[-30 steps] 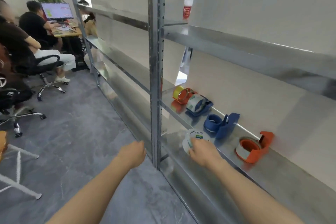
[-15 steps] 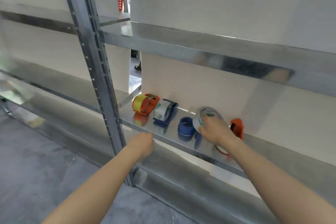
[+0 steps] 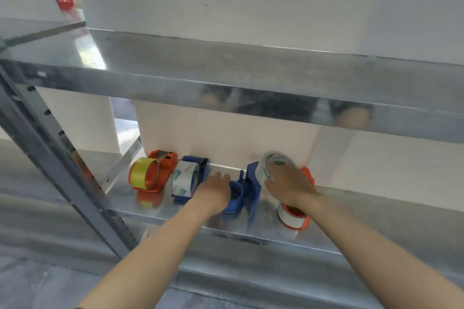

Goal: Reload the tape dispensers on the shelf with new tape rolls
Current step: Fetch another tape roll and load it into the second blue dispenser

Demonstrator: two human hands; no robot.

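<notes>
Now, room: shelf lip (image 3: pixel 251 232) under both wrists.
Right hand (image 3: pixel 288 184): clasping white tape roll (image 3: pixel 276 162).
Left hand (image 3: pixel 213 190): curled against empty blue dispenser (image 3: pixel 247 192); grip unclear.

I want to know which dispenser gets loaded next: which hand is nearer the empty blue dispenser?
Left. The left hand rests on the empty blue dispenser. The right hand is just beside it on the right, holding the new tape roll.
</notes>
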